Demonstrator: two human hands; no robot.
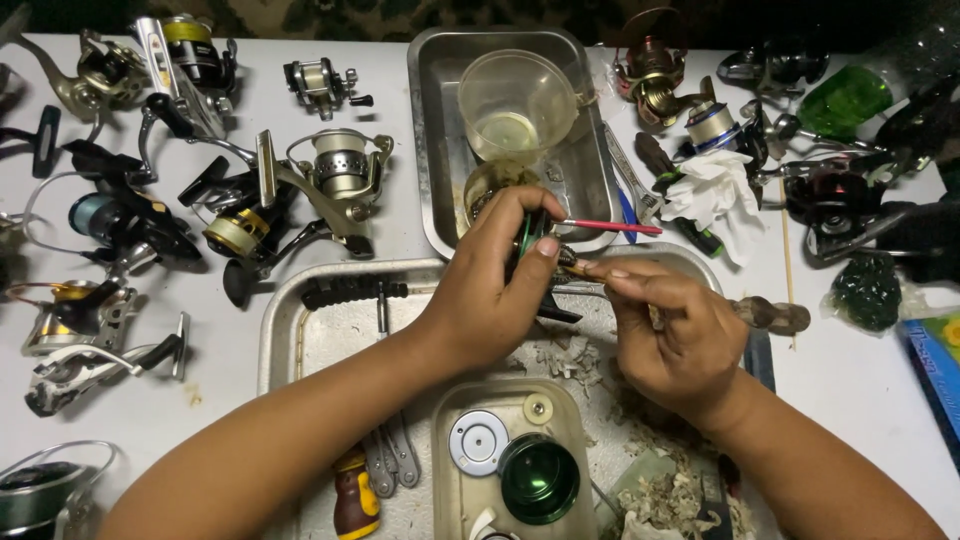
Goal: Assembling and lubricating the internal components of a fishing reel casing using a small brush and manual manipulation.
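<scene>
Gripping a small dark reel part [535,262] with a green edge, the left hand [492,285] is curled tight around it above the far rim of the near metal tray [300,335], thumb pressed on top. The right hand [672,335] comes in from 3 o'clock, fingers pinched shut on a thin tool [592,270] whose tip touches the part; what kind of tool it is I cannot tell. A red-handled brush [610,227] sticks out toward 2 o'clock from behind the left hand's fingers.

At 12 o'clock from the hands, just past the near tray's rim, sits a second metal tray [432,150] holding a clear plastic cup [515,105]; the two trays nearly touch, so little room is left there. At 6 o'clock a small beige container [450,420] holds a green spool [538,480] and a silver disc [478,442], close under the wrists. Pale shavings [570,360] lie across the near tray's floor.

From 9 to 11 o'clock, fishing reels [335,180] crowd the white table [220,400], with a bare patch between them and the near tray's left edge. At 2 o'clock lie a crumpled white tissue [715,185] and more reels, and a green bottle [850,100] near the far right edge.
</scene>
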